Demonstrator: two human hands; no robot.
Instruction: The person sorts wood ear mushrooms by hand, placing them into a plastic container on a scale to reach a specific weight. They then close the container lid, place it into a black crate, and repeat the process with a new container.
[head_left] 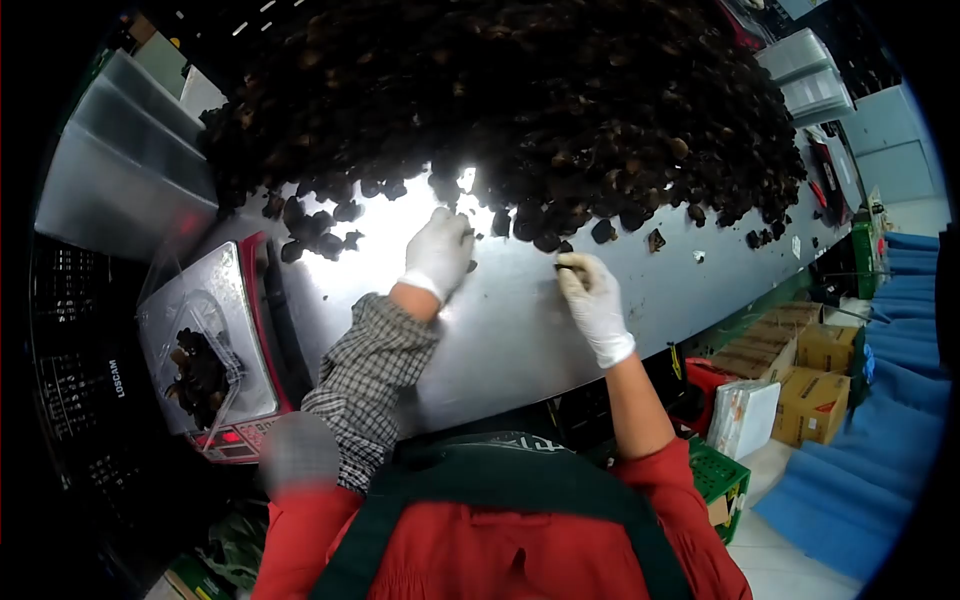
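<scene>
Grip [594, 305] at right, pinching dark piece [563, 266]

Open tabletop [500, 335], seemingly unbroken heap [520, 120] beyond

Cardboard boxes [810, 402] near blue cloth [855, 490]

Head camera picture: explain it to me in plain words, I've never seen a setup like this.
No robot here: a person wears a camera on the head, looking forward and down. A big heap of dark, mushroom-like pieces lies on a shiny metal table. The white-gloved right hand pinches a small dark piece. The left hand, also gloved, is by the heap's near edge; whether it holds anything is unclear. At left, a red-framed scale carries more dark pieces.
</scene>
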